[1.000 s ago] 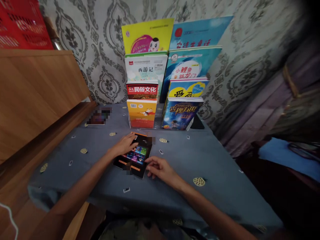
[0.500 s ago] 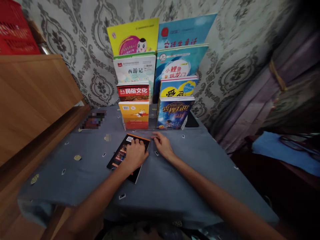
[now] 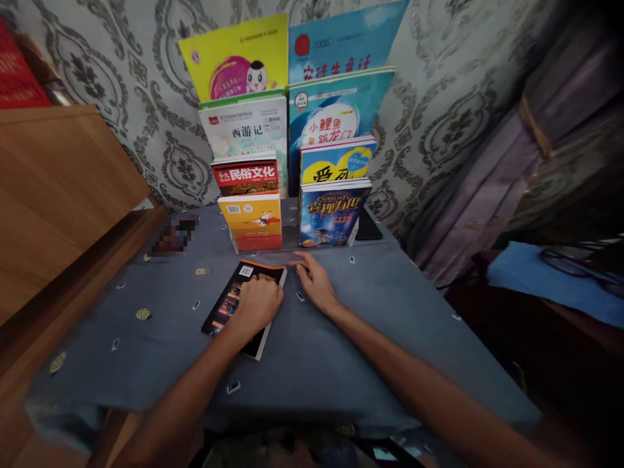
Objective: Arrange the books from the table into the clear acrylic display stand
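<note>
Dark book [image 3: 234, 300] lying flat at frame centre on the grey-clothed desk [image 3: 341, 351], pressed down by the curled left hand [image 3: 258, 302], right hand [image 3: 314, 281] laid flat just beside it, fingers spread, book rack [image 3: 292, 149] behind.

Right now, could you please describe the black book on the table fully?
The black book is a thin paperback with a dark cover, orange top edge, small colourful pictures and a white barcode label. It lies flat and closed, angled on the grey tablecloth before the book rack. The left hand rests on its right half, fingers bent; the right hand lies beside its far corner.
</note>
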The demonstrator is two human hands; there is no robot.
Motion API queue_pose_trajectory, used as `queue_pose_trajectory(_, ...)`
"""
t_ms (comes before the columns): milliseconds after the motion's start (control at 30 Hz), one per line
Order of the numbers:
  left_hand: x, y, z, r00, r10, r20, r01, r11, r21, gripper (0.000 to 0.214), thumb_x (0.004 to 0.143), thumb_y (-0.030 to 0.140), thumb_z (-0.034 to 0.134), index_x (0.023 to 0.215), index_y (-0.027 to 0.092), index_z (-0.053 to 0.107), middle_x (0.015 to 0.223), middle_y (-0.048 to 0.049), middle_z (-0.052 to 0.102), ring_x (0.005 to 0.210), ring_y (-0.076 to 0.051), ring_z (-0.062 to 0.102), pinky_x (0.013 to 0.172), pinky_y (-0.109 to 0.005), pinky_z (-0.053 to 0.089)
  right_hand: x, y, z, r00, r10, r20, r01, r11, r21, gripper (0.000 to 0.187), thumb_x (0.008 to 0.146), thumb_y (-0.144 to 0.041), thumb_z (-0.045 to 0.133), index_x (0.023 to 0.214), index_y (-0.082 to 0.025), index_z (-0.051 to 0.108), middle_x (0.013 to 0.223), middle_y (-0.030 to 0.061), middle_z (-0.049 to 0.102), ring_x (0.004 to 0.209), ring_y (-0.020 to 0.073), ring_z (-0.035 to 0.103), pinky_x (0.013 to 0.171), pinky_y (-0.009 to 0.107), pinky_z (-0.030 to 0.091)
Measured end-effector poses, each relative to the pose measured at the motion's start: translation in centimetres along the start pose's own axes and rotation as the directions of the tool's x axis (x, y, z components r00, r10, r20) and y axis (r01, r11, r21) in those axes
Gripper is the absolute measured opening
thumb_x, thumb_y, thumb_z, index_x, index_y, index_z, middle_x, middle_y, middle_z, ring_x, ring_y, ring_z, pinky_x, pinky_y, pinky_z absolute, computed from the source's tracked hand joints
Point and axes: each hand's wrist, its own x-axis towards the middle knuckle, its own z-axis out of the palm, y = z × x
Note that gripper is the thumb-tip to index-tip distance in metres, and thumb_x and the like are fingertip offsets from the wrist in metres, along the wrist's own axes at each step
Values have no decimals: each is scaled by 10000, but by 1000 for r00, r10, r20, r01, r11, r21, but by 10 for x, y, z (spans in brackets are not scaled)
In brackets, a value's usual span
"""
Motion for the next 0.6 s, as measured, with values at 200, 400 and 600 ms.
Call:
queue_pose_trajectory(200,0,6,14,999,-8,-48,9,1000,13,403,978,245,393,1133,0,674,1131,-286,671,1062,-342,666,787,-405,554,-7,-8,1,991,-120,66,127,985,-119,373,972,-234,380,1318,-216,520,1089,86,727,1061,225,643,926,379,490)
queue_pose_trajectory(400,-3,5,14,999,-7,-40,8,1000,7,404,976,308,454,1147,5,659,1131,-272,674,1075,-331,654,784,-379,547,-7,-8,6,974,-101,203,182,883,-433,323,957,-165,418,1218,-194,607,1054,99,717,1004,235,639,895,359,485)
queue_pose_trajectory(600,-6,-22,11,997,33,-64,-39,995,-93,388,1017,335,380,1036,122,704,1083,-156,718,1023,-252,680,836,-345,532,-11,-15,5,964,-121,237,231,822,-520,263,970,-216,450,1163,-201,628,1039,94,715,973,228,642,844,326,481)
